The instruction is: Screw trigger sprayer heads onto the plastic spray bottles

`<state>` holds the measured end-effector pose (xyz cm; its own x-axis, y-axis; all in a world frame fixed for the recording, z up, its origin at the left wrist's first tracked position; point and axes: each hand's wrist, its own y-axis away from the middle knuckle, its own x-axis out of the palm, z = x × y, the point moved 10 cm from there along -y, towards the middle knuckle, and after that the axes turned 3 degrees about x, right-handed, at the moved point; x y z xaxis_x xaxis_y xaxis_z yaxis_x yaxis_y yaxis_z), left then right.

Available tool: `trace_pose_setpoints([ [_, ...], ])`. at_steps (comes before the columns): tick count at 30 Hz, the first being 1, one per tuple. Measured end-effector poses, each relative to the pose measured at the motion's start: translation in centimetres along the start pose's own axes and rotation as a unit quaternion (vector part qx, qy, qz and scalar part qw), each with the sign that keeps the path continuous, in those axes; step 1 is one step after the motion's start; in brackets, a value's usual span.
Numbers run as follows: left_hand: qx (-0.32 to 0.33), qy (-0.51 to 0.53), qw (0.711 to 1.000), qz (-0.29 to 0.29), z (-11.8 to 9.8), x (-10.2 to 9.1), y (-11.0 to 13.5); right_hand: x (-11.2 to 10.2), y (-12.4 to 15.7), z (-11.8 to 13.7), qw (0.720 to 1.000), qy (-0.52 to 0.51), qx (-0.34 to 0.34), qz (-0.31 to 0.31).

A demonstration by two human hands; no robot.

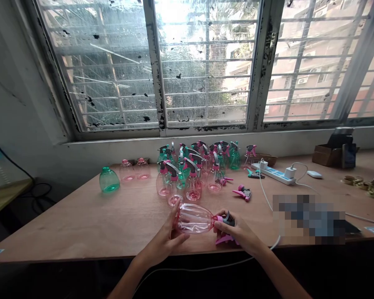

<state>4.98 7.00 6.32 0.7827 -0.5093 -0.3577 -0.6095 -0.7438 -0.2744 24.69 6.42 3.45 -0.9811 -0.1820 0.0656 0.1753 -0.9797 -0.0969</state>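
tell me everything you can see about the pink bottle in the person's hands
The pink bottle is see-through and shiny, apparently plastic, with a rounded body narrowing to a neck. It lies on its side in the air or nearly so, over the front part of the table. The left hand holds its base end; the right hand holds the spray head at its neck, dark with a pink collar. Whether that is fully screwed on cannot be told.
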Motion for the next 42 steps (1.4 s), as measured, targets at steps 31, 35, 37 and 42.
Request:
trace_pose_setpoints([
  [31, -0.024, -0.034, 0.999, -0.01, 0.2, -0.3, -0.1, -0.1, -0.2, -0.4, 1.0, 0.003, -0.006, 0.008],
  [35, -0.034, -0.026, 0.999, -0.001, 0.8, -0.2, -0.2, -0.3, -0.6, -1.1, 1.0, 0.005, -0.009, 0.007],
  [37, -0.037, -0.032, 0.999, -0.003, 1.1, -0.3, -0.2, -0.3, -0.7, -1.4, 1.0, -0.001, -0.006, 0.01],
  [42, -0.039, -0.051, 0.998, -0.007, 1.3, -0.4, -0.1, -0.3, -0.7, -1.4, 1.0, -0.009, -0.007, 0.011],
])
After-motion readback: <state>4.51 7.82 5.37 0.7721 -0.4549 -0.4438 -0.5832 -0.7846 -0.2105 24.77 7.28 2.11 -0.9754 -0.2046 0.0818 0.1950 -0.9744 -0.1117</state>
